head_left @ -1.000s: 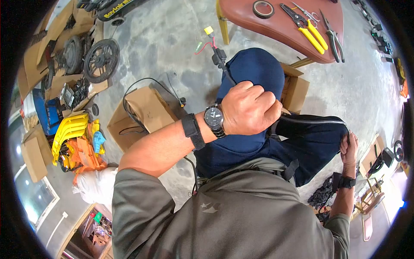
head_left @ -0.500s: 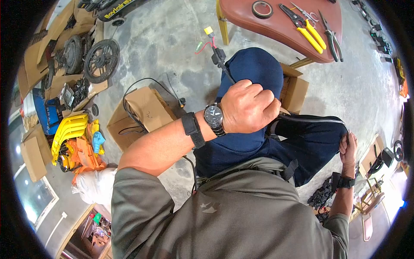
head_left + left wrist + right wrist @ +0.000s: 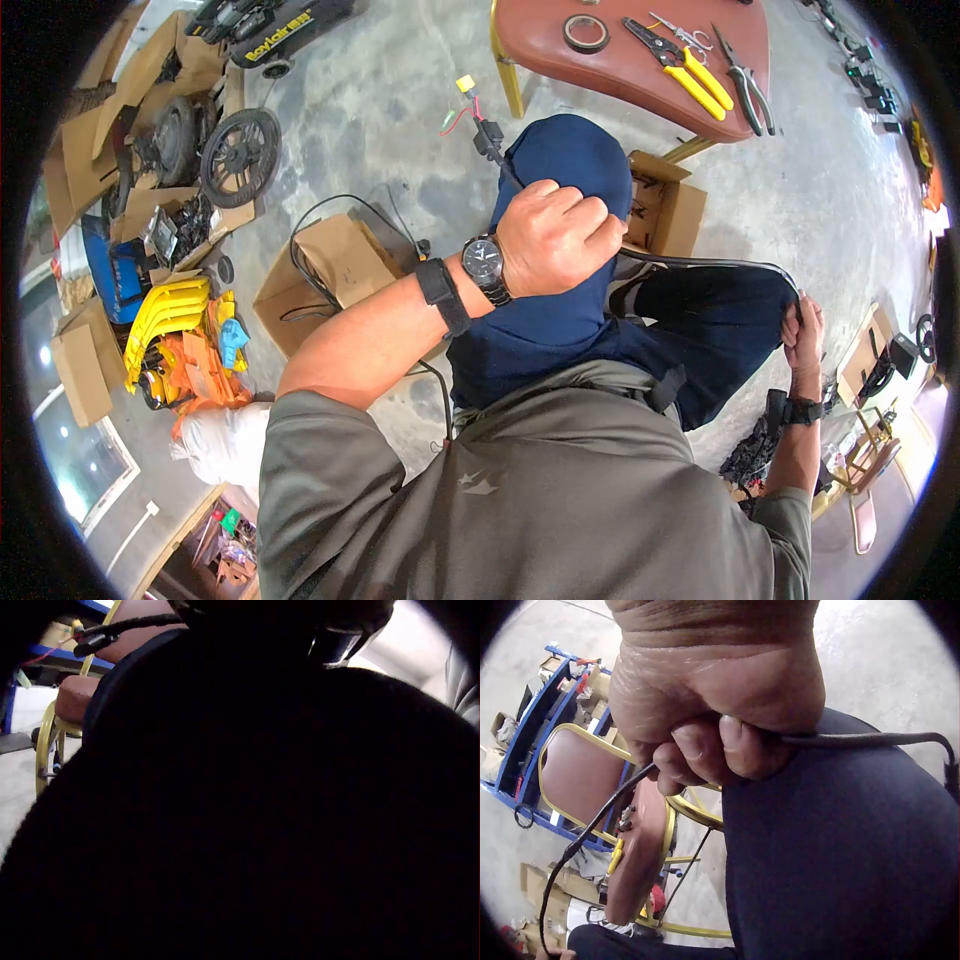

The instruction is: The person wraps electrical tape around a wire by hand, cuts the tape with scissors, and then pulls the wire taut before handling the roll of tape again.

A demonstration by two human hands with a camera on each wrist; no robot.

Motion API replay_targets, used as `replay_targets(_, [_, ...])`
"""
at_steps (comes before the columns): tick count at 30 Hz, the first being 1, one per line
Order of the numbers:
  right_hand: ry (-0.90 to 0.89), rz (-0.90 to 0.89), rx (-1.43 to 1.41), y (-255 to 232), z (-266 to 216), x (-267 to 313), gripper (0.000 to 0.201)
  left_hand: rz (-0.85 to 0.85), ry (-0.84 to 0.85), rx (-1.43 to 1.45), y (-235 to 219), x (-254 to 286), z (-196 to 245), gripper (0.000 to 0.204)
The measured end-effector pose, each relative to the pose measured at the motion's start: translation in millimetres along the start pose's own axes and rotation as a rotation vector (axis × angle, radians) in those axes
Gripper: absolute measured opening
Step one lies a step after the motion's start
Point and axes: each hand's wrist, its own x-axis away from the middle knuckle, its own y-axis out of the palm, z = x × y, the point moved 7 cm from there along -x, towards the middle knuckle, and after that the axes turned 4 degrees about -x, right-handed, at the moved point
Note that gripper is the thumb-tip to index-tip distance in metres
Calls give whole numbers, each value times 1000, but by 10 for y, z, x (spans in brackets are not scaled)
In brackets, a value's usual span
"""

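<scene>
I had the left hand [image 3: 560,240] gripping the black cable [image 3: 862,740] over the left knee and the right hand [image 3: 803,335] closed round it beside the right. Bare floor [image 3: 380,110] extended forward-left, beyond the seat's [image 3: 550,60] left edge. Long axis: crosswise between hands, then forward-left, the yellow connector [image 3: 465,85] foremost.

In the head view, the concrete floor [image 3: 400,70] is brightly lit, and white glare is seen at the right edge and on the windowpane [image 3: 88,468]. Lines are bowed and corners blackened by fisheye distortion in 2 of 3 views. The left wrist view is mostly lost in shadow; in the right, the black cable [image 3: 870,740] is clearly resolved
</scene>
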Motion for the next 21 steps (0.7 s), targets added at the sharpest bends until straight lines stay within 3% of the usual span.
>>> replay_targets(7, [19,-50,132,59,-147,141,34,-21,-3,-33,-19,-2,-24,26])
replay_targets(8, [88,-148,125,95,-211,219,28,-22,-2,-44,-32,9,-31,26])
replay_targets(11, [75,-219,117,-129,-167,354,27,-26,0,-67,-82,55,-75,25])
replay_targets(12, [52,-422,228,-34,-249,410,26,-26,1,-70,-91,66,-87,25])
replay_targets(15, [231,-375,667,186,-344,708,23,-30,-21,-87,-138,87,-119,25])
replay_targets(21, [365,-547,685,86,-243,862,17,-68,-5,-51,-155,86,-99,30])
